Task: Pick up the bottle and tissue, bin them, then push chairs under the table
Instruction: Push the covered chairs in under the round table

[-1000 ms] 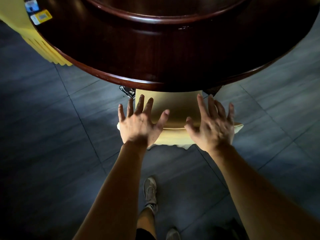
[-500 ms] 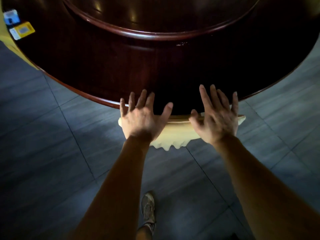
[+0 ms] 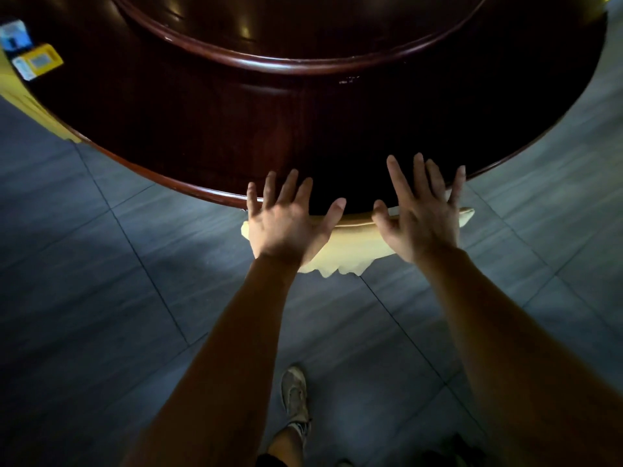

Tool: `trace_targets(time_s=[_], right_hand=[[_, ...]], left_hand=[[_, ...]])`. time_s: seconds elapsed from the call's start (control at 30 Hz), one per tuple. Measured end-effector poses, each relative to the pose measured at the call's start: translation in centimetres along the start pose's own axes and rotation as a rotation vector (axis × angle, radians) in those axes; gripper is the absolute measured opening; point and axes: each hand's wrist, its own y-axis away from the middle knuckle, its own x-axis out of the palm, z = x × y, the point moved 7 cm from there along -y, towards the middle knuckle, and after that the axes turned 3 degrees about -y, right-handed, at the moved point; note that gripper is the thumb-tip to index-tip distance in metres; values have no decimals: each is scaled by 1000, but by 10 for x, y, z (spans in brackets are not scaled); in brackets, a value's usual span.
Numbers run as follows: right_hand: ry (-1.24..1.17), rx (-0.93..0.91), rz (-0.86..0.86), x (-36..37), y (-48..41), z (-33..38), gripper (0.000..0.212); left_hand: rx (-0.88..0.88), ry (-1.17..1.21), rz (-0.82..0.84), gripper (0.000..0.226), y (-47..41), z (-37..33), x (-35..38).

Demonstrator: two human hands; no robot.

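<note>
A chair in a pale yellow cover (image 3: 354,246) stands at the near edge of the round dark wooden table (image 3: 209,136). Its seat is hidden under the tabletop and only the top of its back shows. My left hand (image 3: 286,224) lies flat on the left part of the chair back, fingers spread. My right hand (image 3: 421,217) rests palm down on the right part, fingers spread over the table rim. Neither hand grips anything. No bottle, tissue or bin is in view.
A raised round turntable (image 3: 303,62) fills the table's middle. A small yellow box (image 3: 38,62) and a blue one (image 3: 13,37) lie at the table's far left. Another yellow-covered chair (image 3: 30,106) shows at the left edge. Grey floor tiles and my shoe (image 3: 295,396) lie below.
The chair has slid forward under the table: its seat, visible a second ago, is now hidden. Both hands moved forward with the chair back to the table rim.
</note>
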Motion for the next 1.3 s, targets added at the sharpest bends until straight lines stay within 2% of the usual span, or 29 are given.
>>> trace_targets(time_s=[0.07, 0.13, 0.37, 0.6, 0.73, 0.93, 1.07, 1.3], right_hand=[[-5, 29, 17, -6, 7, 4, 83], [-28, 24, 9, -18, 14, 14, 86], [-141, -53, -10, -73, 24, 69, 84], [-214, -256, -159, -152, -2, 126, 84], [-227, -404, -179, -180, -21, 168, 85], [-228, -692, -186, -204, -29, 247, 84], [-249, -877, -197, -214, -16, 305, 83], [-305, -1024, -181, -217, 4, 402, 80]], left_hand=[[96, -32, 111, 91, 6, 1, 0], [171, -40, 146, 89, 15, 5, -7], [145, -123, 148, 89, 55, 36, -57], [-100, -116, 62, 91, 74, 86, -123], [-267, -107, -25, 86, 89, 113, -161], [-547, -126, -146, 90, 123, 153, -211], [-671, -159, -208, 88, 149, 177, -234], [-859, -175, -227, 85, 190, 247, -253]])
